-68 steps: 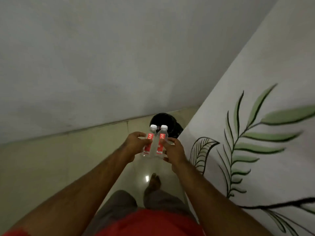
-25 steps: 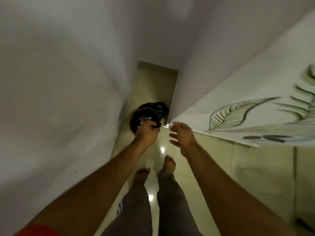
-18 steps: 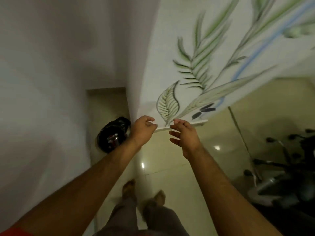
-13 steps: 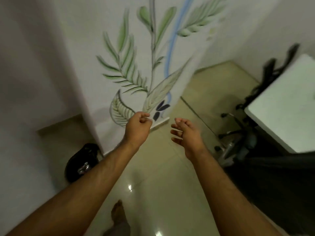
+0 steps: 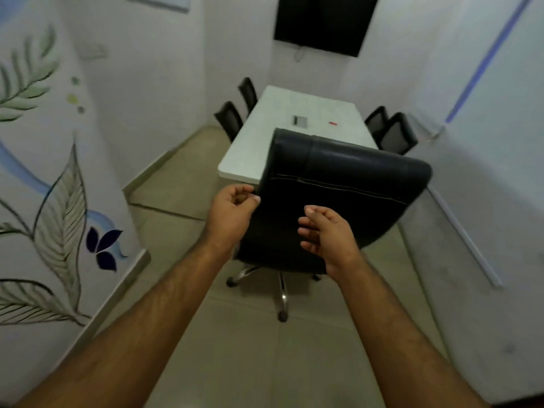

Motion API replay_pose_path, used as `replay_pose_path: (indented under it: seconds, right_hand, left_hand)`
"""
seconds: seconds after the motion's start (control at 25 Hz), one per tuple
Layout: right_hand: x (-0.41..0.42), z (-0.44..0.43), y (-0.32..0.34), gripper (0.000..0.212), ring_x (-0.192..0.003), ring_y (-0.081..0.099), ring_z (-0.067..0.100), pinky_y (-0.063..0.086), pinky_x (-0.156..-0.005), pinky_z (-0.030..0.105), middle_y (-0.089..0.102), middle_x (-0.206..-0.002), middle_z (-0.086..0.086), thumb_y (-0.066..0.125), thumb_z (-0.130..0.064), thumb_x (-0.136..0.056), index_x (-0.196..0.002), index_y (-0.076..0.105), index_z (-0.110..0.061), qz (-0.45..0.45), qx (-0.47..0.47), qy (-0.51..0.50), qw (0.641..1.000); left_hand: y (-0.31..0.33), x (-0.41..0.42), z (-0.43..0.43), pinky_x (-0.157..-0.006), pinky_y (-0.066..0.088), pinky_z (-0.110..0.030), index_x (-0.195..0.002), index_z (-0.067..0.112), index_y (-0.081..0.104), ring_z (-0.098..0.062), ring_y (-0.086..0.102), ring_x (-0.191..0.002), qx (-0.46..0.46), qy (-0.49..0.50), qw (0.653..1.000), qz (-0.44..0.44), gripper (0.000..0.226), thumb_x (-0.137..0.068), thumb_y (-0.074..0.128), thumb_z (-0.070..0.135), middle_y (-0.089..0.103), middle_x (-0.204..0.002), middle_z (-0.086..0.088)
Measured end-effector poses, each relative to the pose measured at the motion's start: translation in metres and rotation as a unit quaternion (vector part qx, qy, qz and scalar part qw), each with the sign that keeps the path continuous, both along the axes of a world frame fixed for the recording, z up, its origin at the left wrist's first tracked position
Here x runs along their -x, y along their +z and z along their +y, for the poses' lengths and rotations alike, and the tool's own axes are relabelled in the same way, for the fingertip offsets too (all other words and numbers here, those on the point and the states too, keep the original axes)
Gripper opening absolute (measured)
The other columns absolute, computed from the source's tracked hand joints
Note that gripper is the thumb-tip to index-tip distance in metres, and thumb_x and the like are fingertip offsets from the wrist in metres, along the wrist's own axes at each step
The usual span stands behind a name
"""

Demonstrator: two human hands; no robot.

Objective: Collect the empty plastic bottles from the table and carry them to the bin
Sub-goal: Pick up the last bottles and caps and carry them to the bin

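No bottle and no bin show in the head view. My left hand (image 5: 232,212) is held out in front of me with its fingers curled in and nothing in it. Beside it, my right hand (image 5: 326,234) hangs relaxed with loosely bent fingers, also holding nothing. Both hands hover in front of the back of a black office chair (image 5: 347,184) without touching it. Beyond the chair stands the long white table (image 5: 253,145), with a small red item (image 5: 332,123) and a grey flat item (image 5: 300,121) on its top.
Black mesh chairs line the table's left side (image 5: 228,119) and right side (image 5: 396,134). A dark screen (image 5: 321,22) hangs on the far wall. A wall painted with leaves (image 5: 59,207) juts in at the left. Beige floor tiles (image 5: 247,348) lie under me.
The two bottles left my hands at the black bin. My view then swung right, away from the bin, to the table and chairs. Both hands now hold nothing.
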State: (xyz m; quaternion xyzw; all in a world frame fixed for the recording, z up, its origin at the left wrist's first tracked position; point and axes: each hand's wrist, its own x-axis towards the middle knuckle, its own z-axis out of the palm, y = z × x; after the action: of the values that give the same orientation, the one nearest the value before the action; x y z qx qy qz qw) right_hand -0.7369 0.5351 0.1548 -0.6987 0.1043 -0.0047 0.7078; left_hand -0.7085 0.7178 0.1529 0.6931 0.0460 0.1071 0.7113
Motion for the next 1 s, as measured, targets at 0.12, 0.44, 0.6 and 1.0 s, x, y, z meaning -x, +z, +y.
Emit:
replay_pose_path:
  seconds: [0.12, 0.44, 0.6, 1.0]
  right_hand:
    - [0.022, -0.097, 0.01, 0.015, -0.087, 0.067, 0.015, 0.054, -0.069, 0.029, 0.071, -0.101, 0.002, 0.06, -0.029, -0.097, -0.108, 0.068, -0.023, -0.014, 0.01, -0.059, 0.998]
    - [-0.023, -0.285, 0.015, 0.016, -0.088, 0.065, 0.016, 0.056, -0.076, 0.034, 0.07, -0.101, 0.003, 0.06, -0.031, -0.096, -0.107, 0.067, -0.022, -0.022, 0.009, -0.135, 0.991]
    - [-0.092, -0.369, 0.01, 0.014, -0.087, 0.066, 0.015, 0.055, -0.074, 0.033, 0.07, -0.101, 0.002, 0.061, -0.032, -0.096, -0.106, 0.066, -0.024, -0.025, 0.014, -0.156, 0.987]
    - [-0.273, -0.592, -0.008, 0.011, -0.092, 0.066, 0.02, 0.053, -0.073, 0.034, 0.07, -0.104, 0.005, 0.062, -0.03, -0.095, -0.104, 0.065, -0.024, 0.03, -0.009, -0.199, 0.98]
  left_hand:
    - [0.012, 0.008, -0.096, -0.075, 0.049, -0.021, -0.113, 0.016, 0.064, -0.01, 0.066, -0.094, -0.013, -0.071, 0.997, -0.01, 0.023, -0.09, 0.064, 0.013, 0.069, -0.1, 0.001]
    - [0.02, -0.045, -0.297, -0.079, 0.05, -0.019, -0.117, 0.019, 0.062, -0.007, 0.063, -0.096, -0.056, -0.128, 0.99, -0.019, 0.026, -0.092, 0.062, 0.015, 0.066, -0.103, 0.004]
    - [0.011, -0.106, -0.4, -0.08, 0.051, -0.02, -0.113, 0.019, 0.064, -0.006, 0.064, -0.093, -0.039, -0.139, 0.989, -0.018, 0.023, -0.091, 0.063, 0.015, 0.067, -0.098, 0.006]
    - [-0.006, -0.282, -0.646, -0.071, 0.047, -0.017, -0.118, 0.018, 0.063, -0.006, 0.061, -0.092, -0.072, -0.215, 0.973, 0.048, 0.027, -0.091, 0.062, 0.02, 0.067, -0.102, 0.004]
